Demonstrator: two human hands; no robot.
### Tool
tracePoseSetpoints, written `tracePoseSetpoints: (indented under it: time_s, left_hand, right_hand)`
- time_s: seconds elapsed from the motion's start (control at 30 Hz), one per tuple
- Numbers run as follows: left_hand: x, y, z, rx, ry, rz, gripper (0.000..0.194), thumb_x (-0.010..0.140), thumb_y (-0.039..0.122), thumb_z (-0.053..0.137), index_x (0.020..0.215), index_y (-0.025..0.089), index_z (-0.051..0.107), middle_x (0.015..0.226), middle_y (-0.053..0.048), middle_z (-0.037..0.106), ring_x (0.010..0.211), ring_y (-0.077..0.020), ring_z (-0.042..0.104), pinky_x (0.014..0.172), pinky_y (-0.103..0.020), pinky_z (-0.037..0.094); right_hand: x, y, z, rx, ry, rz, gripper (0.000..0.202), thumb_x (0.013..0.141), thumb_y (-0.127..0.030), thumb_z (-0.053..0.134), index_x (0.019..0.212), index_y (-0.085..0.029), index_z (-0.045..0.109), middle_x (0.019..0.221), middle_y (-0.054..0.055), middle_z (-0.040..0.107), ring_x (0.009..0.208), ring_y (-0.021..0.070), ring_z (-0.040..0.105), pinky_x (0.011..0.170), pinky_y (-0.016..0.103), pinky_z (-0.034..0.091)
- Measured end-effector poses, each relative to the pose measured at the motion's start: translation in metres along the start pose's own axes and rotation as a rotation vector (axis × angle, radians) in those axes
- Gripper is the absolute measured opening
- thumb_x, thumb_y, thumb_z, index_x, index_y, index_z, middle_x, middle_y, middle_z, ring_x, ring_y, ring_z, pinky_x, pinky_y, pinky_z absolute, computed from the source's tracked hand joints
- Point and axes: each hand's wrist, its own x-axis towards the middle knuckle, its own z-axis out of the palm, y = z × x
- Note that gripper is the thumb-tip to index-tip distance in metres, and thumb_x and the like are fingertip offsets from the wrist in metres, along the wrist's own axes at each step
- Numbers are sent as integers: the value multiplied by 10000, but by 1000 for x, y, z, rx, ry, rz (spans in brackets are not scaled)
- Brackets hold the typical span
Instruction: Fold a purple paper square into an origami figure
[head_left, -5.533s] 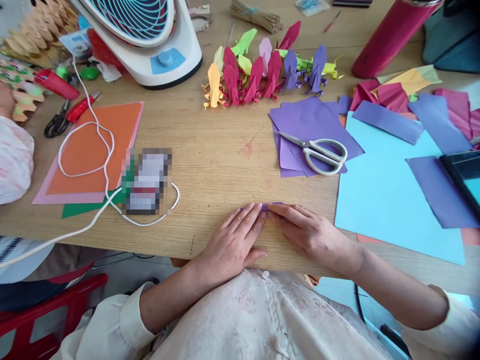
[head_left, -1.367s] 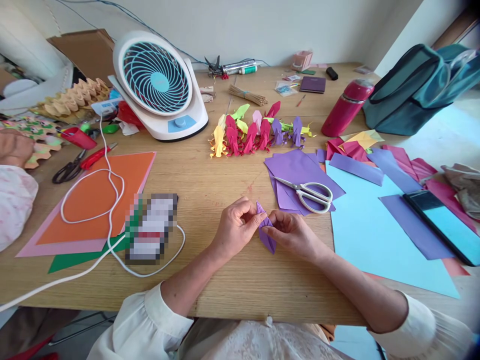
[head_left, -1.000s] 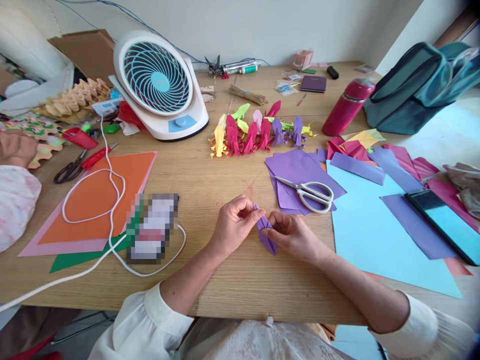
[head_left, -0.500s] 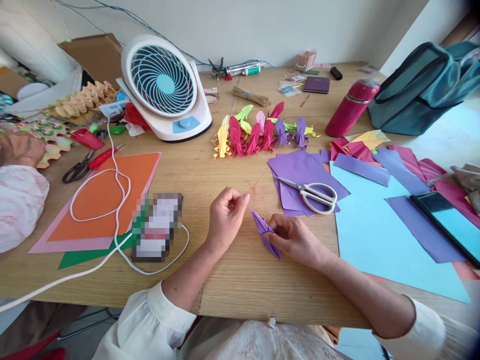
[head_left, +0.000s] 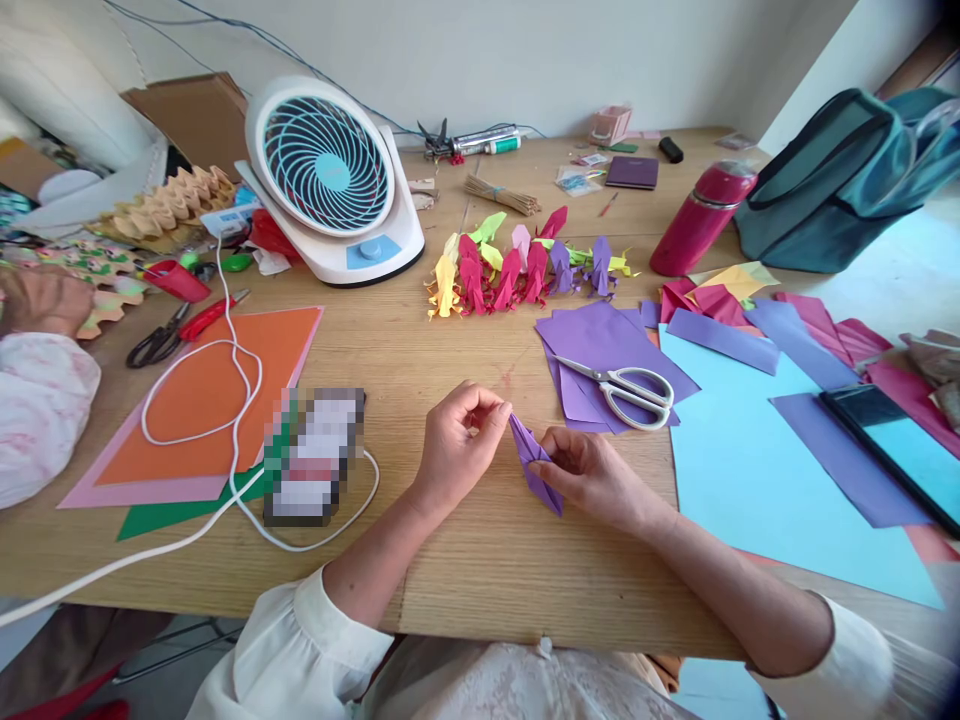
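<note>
Purple folded paper (head_left: pixel 541 488) — right hand (head_left: pixel 604 480) pinching its side, probably to steady it — while the left hand (head_left: pixel 457 440) pinches its narrow far tip.

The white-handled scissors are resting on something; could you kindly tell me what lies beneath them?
Beneath the scissors lie overlapping purple paper sheets, fanned unevenly. The uppermost covers most of the rest, so their exact number cannot be seen.
</note>
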Motion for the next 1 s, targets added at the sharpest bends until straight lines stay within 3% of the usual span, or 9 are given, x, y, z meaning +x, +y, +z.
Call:
tracePoseSetpoints:
  time_s: [0.23, 0.47, 0.63, 0.83, 1.0]
  left_hand:
    - [3, 0, -4, 110, 48, 113, 227, 951, 190, 553, 730, 188, 505, 724, 22, 502, 670, -107, 494, 631, -235, 405]
    - [2, 1, -3, 38, -46, 63, 206, 967, 236, 537, 767, 189, 545, 757, 7, 541, 705, -120, 514, 662, -247, 421]
    - [0, 0, 0, 76, -7, 29, 193, 939, 221, 543, 749, 195, 520, 745, 9, 527, 680, -120, 504, 635, -242, 414]
    - [2, -1, -1, -11, 28, -108, 207, 942, 262, 533, 746, 195, 524, 697, 21, 519, 639, -114, 475, 621, -238, 393]
    - [3, 2, 0, -127, -80, -161, 236, 959, 331, 530, 807, 177, 625, 757, -2, 581, 653, -116, 497, 645, -248, 411]
  right_hand:
    - [2, 3, 0, 21, -13, -3, 156, 834, -304, 636, 770, -186, 556, 681, -24, 579, 595, 106, 507, 528, 236, 395]
    - [2, 3, -1, 11, -11, 2, 171, 829, -316, 641, 759, -188, 552, 672, -22, 576, 592, 110, 499, 527, 242, 389]
    - [1, 0, 0, -26, 4, 5, 205, 821, -332, 656, 723, -195, 539, 647, -25, 560, 575, 107, 478, 512, 242, 371]
    - [1, 3, -2, 3, -16, 15, 206, 838, -348, 652, 750, -191, 551, 671, -20, 577, 583, 110, 500, 525, 248, 382]
    - [4, 6, -5, 118, -34, 13, 279, 836, -419, 687, 759, -182, 561, 671, -24, 563, 584, 104, 484, 529, 248, 376]
